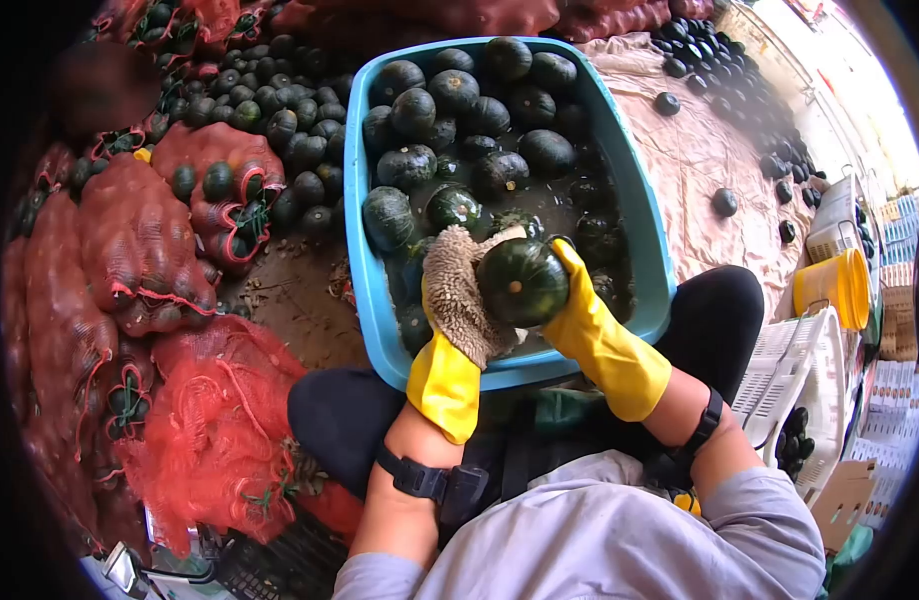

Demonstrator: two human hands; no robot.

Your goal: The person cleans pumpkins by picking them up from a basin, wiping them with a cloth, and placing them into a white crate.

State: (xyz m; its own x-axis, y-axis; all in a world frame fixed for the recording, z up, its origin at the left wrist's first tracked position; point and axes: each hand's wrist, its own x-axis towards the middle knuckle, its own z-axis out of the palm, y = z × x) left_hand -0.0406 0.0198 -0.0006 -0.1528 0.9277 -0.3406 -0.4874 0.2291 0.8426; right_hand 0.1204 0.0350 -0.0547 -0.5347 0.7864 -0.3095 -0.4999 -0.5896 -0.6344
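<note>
A round dark-green pumpkin (521,283) is held over the near end of a blue tub (359,150). My right hand (595,320), in a yellow rubber glove, grips it from the right side. On its left side, my left hand (450,350) wears a matching glove and closes on a shaggy brown cloth (458,290), which touches the pumpkin; the left fingers are hidden by the cloth. Murky water (540,205) fills the tub below, with several more green pumpkins (454,91) in it, some partly under the surface.
Red mesh sacks (145,240) of pumpkins crowd the left, beside loose pumpkins (290,115) on the ground. At right, a pale sheet (670,170) bears scattered pumpkins. A yellow bucket (833,288) and a white plastic crate (795,375) stand near my right knee.
</note>
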